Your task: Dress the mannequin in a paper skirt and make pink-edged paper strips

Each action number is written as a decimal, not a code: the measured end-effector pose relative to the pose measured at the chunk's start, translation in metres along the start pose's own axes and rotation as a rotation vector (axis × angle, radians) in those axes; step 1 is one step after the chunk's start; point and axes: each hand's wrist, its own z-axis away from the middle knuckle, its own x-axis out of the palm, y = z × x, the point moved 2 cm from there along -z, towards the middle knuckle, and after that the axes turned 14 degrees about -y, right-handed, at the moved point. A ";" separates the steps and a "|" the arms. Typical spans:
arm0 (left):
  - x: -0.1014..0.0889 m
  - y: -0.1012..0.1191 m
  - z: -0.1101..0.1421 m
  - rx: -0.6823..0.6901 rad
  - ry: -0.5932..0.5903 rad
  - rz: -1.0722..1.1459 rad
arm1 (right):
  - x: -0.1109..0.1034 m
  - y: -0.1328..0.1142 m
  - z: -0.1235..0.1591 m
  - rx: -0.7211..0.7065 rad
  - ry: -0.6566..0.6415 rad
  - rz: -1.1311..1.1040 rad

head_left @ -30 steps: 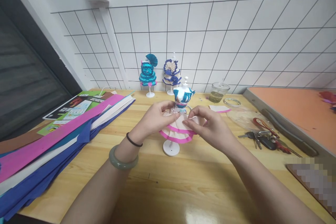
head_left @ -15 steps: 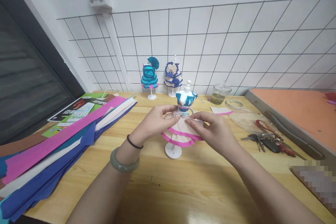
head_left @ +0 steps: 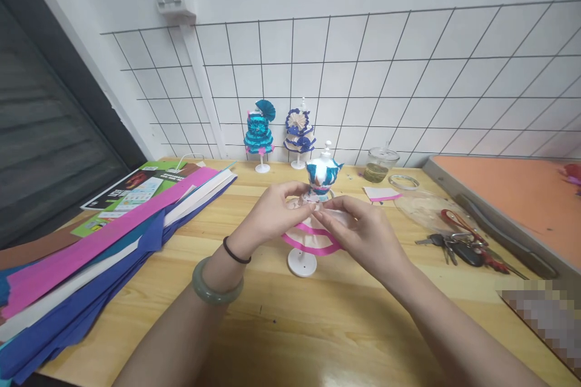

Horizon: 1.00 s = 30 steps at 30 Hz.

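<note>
A small white dress form (head_left: 323,174) with a blue-and-white paper bodice stands upright on a round white base (head_left: 302,262). Around its waist hangs a layered white paper skirt (head_left: 313,239) with pink edging. My left hand (head_left: 276,208) is closed at the left of the waist, its thumb pressing the upper skirt layer. From the right, my right hand (head_left: 363,224) pinches the top edge of the same layer, its fingertips close to my left thumb. My fingers cover part of the waist.
Two dressed mini forms, one teal (head_left: 258,133) and one cream and navy (head_left: 299,131), stand by the wall. Coloured paper sheets (head_left: 113,239) lie left. A pink-edged paper strip (head_left: 381,194), glass cup (head_left: 380,164), tape roll (head_left: 403,181), keys (head_left: 458,248) and an orange-topped tray (head_left: 512,193) are right.
My right hand's fingertips have moved left along the skirt's top edge, close to my left thumb. The upper layer is gathered more at the waist. The view has shifted slightly.
</note>
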 end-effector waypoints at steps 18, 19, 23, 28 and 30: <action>0.003 0.005 0.002 -0.042 0.004 -0.016 | -0.003 -0.006 0.000 0.018 -0.063 -0.117; 0.003 0.005 0.002 -0.044 0.006 -0.021 | -0.004 -0.005 0.000 0.015 -0.053 -0.111; 0.003 0.005 0.002 -0.065 0.010 -0.038 | -0.005 -0.002 -0.001 0.021 -0.050 -0.139; 0.003 0.004 0.002 -0.053 -0.002 -0.030 | -0.003 0.002 -0.002 0.084 -0.029 -0.152; 0.003 0.004 0.003 -0.057 -0.003 -0.028 | -0.003 0.004 -0.003 0.095 -0.011 -0.147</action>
